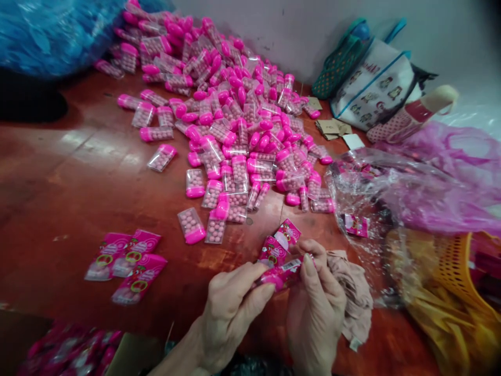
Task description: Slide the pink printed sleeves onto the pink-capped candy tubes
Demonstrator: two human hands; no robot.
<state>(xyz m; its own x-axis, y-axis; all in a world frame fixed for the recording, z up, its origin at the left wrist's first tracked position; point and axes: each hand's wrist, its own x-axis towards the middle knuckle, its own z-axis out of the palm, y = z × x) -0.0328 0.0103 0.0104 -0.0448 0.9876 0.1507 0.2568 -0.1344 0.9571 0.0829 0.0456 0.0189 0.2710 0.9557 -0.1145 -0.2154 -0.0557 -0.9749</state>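
Low in the middle of the frame, the left hand (230, 308) and right hand (315, 308) both pinched one pink candy box (278, 277), half inside its printed sleeve (279, 243). It looked like the wrapping step; next, the sleeve needed sliding on straight.

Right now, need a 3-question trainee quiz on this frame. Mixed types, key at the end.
1. True or false: the left hand and right hand both grip the same pink labelled container.
2. Where do the three labelled packs lie? A) on the heap B) apart, left of the hands C) in the orange basket
3. Fill in: the unlabelled containers have clear bodies and ____ caps.

Key: 1 true; 2 B; 3 pink.
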